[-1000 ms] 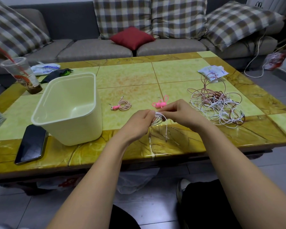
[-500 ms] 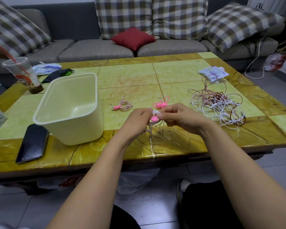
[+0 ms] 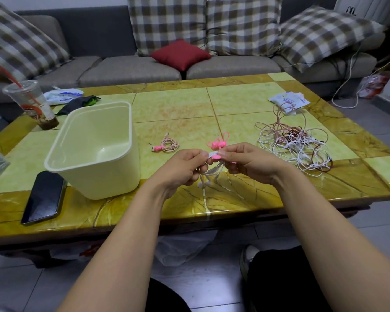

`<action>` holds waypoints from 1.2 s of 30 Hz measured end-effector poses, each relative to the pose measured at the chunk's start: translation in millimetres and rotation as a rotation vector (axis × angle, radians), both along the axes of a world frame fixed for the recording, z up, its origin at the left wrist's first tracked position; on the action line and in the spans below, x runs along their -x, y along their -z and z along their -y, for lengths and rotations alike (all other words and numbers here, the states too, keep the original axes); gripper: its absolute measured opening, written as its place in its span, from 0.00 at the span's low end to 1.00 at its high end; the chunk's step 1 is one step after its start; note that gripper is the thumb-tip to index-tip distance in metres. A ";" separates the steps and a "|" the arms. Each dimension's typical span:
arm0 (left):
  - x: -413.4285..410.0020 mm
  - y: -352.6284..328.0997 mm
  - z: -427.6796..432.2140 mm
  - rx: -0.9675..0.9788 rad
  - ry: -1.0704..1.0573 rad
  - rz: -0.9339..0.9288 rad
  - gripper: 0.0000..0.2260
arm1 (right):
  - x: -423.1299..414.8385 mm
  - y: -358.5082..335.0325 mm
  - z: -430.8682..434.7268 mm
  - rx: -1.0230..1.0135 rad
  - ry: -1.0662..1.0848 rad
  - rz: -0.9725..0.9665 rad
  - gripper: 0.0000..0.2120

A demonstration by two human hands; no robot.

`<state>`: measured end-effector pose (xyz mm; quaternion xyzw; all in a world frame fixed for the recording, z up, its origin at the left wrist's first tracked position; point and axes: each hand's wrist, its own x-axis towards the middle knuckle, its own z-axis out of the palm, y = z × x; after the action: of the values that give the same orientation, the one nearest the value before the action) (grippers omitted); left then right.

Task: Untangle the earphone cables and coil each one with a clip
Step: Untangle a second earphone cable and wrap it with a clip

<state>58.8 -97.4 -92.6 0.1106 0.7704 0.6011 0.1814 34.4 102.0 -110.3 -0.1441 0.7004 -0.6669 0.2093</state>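
Observation:
My left hand (image 3: 185, 167) and my right hand (image 3: 250, 163) meet over the table's near middle, both pinching a coiled white earphone cable (image 3: 214, 171). A pink clip (image 3: 216, 156) sits on top of the coil, pinched between the fingertips of both hands. The earbuds dangle below the coil. More pink clips (image 3: 218, 143) lie on the table just behind my hands. A coiled pink cable (image 3: 167, 146) with a pink clip lies to the left of them. A tangled pile of white, pink and brown cables (image 3: 295, 145) lies at the right.
A cream plastic tub (image 3: 92, 167) stands at the left, a black phone (image 3: 44, 197) near the front-left edge. A plastic cup with a straw (image 3: 32, 102), a dark pouch (image 3: 79, 104) and white packets (image 3: 287, 101) lie on the far side. A sofa with cushions stands behind the table.
A pink clip has come onto the white coil between my fingertips. Both hands stayed close together, with the coil turned slightly between them.

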 end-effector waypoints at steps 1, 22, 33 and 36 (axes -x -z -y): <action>0.2 -0.3 0.6 0.016 -0.008 -0.006 0.12 | -0.1 0.0 0.0 -0.017 -0.001 -0.007 0.14; 6.2 -3.7 -0.9 -0.016 -0.317 -0.157 0.15 | 5.5 -2.1 0.5 -0.003 0.404 0.012 0.09; 10.2 0.1 -11.3 -0.123 -0.568 -0.232 0.15 | -24.5 6.6 72.7 0.395 0.004 0.531 0.15; 5.6 -3.6 -15.1 -0.217 -0.567 -0.164 0.14 | -18.9 10.5 77.9 0.593 0.170 0.571 0.13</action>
<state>53.1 -82.2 -89.0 -0.0417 0.7138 0.6956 -0.0693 53.3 24.1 -120.8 0.0510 0.4012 -0.8678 0.2887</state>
